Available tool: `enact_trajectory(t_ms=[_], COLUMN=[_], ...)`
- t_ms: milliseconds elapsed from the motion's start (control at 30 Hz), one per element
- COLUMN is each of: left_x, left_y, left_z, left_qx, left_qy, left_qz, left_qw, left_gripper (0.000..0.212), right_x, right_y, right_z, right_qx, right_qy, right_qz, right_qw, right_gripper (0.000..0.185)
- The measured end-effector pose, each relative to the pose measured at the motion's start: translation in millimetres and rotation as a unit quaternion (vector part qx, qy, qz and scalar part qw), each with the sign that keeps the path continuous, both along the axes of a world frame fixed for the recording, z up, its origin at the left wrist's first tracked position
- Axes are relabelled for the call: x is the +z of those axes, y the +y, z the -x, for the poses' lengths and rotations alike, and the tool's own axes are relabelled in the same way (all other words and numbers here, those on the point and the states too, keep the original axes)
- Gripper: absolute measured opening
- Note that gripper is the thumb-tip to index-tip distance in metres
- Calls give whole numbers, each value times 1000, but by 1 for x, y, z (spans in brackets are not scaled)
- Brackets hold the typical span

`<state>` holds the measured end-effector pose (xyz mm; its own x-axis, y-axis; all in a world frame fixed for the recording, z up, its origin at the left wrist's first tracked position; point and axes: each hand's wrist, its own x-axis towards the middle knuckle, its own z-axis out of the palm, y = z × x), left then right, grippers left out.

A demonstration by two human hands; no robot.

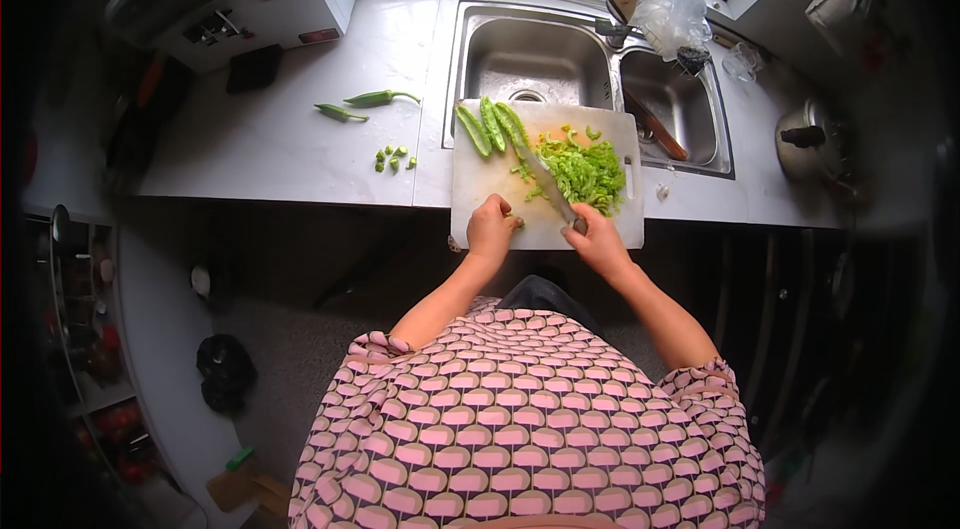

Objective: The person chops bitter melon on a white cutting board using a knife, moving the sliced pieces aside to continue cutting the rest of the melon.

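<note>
My right hand (pixel 598 238) is closed around the handle of a kitchen knife (pixel 550 184), its blade slanting up and left over a white cutting board (pixel 480 217). Beside the blade lies a pile of sliced green vegetable (pixel 589 172). Several long green vegetable pieces (pixel 491 125) rest at the board's upper left. My left hand (pixel 491 229) is low on the board's left part, fingers curled, with a small green bit at the fingertips; whether it is gripped I cannot tell. Two okra pods (pixel 371 99) and several green stem ends (pixel 394 157) lie on the counter to the left.
Behind the board is a double steel sink (pixel 536 52), with a wooden-handled tool (pixel 660 127) in its right basin. A faucet (pixel 616 32) stands between the basins. A metal pot (pixel 814 142) sits at the right, a white appliance (pixel 315 3) at the back left.
</note>
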<state>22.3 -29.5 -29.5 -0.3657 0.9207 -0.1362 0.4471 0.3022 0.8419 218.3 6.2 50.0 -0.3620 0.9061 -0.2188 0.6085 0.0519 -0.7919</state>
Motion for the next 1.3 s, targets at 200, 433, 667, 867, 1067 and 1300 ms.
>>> enact_trajectory(t_ms=[200,433,667,867,1067,1300], left_x=[20,21,13,12,3,8], left_y=[3,3,-5,-8,-11,-10], left_z=[4,7,-3,-3,-7,-6], left_qx=[-2,-13,11,14,40,26], left_qy=[-7,-23,66,52,68,88], left_qz=[64,41,-8,-20,-69,-72], left_qw=[998,999,998,998,994,993], left_gripper=[21,14,11,12,13,13], right_x=[18,21,39,48,48,49], right_y=[-23,-19,-10,1,-3,8], right_z=[14,13,8,10,10,10], right_qx=[79,89,138,169,154,191], right_qy=[-67,-85,-152,-182,-150,-193], right_qz=[64,134,129,130,116,111], right_qw=[993,983,970,960,970,956], right_gripper=[27,30,32,32,31,30])
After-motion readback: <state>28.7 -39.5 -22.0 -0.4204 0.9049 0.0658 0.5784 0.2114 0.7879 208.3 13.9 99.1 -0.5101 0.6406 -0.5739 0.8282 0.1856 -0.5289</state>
